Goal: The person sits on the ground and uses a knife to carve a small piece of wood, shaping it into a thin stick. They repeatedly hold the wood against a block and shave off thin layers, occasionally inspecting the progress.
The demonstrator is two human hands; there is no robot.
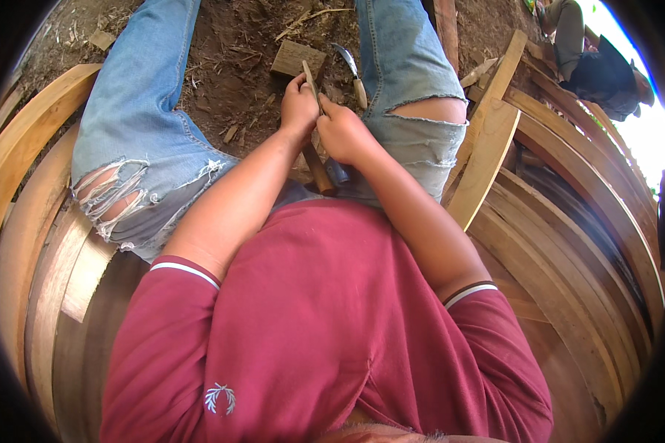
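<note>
Between my knees, my left hand (299, 109) is closed round a thin, flat strip of pale wood (309, 77), which points away from me. My right hand (342, 134) is closed at the near end of the same strip, its fingers against my left hand. Its lower part is hidden by my fingers. Just below my hands lies a brown wooden handle (318, 171), with a dark blue piece (338, 174) beside it; I cannot tell what they belong to. Beyond my right hand rests a curved knife (352, 72) with a light wooden handle.
A wooden block (298, 59) lies on the dirt ground (233, 74) among chips and shavings. Curved boards (33, 184) stand at my left. More boards (561, 266) and an upright plank (486, 162) are at my right. Another person (598, 70) is at the far right.
</note>
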